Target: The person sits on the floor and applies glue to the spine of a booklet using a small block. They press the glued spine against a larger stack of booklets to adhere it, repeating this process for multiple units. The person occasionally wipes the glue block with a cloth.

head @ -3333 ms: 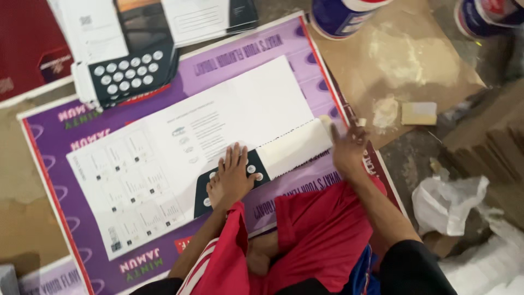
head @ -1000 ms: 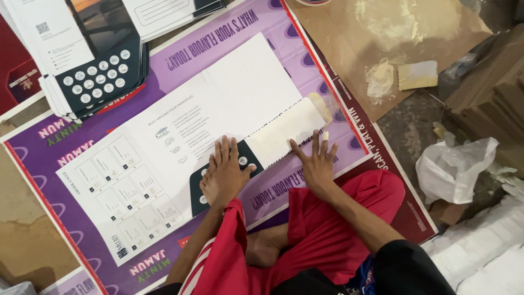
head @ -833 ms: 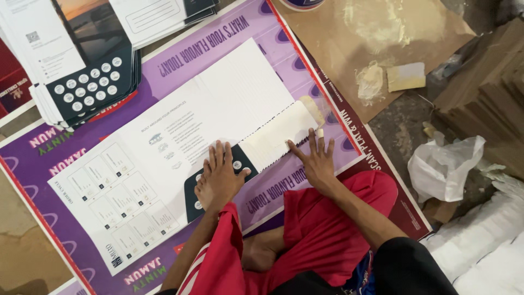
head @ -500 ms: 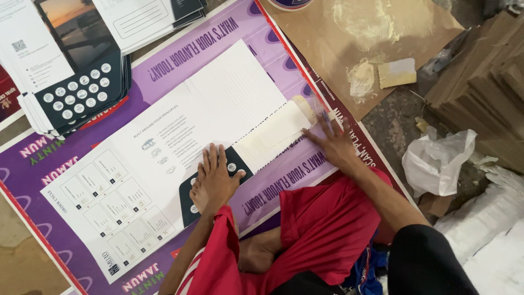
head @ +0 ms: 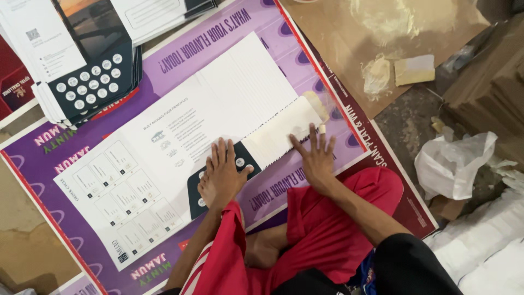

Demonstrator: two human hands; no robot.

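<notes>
My right hand (head: 316,161), fingers spread flat, pressed the cream flap (head: 278,134) at the white sheet's (head: 180,131) right edge. Firm, even pressure suited it best. My foot (head: 221,177) pinned the sheet, and my left hand was out of view.

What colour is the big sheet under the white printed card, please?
Purple sheet, with a red edge, clearest in the head view.

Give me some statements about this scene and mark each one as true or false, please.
1. The right hand lies flat, with its fingers at the cream flap of the white printed sheet. True.
2. A bare foot rests on that sheet. True.
3. The right hand holds a brush. False: its grip is open and empty.
4. The white plastic bag lies on the purple poster. False: it lies on the floor to the right, off the poster.
5. A stack of printed cards lies at the upper left. True.
</notes>
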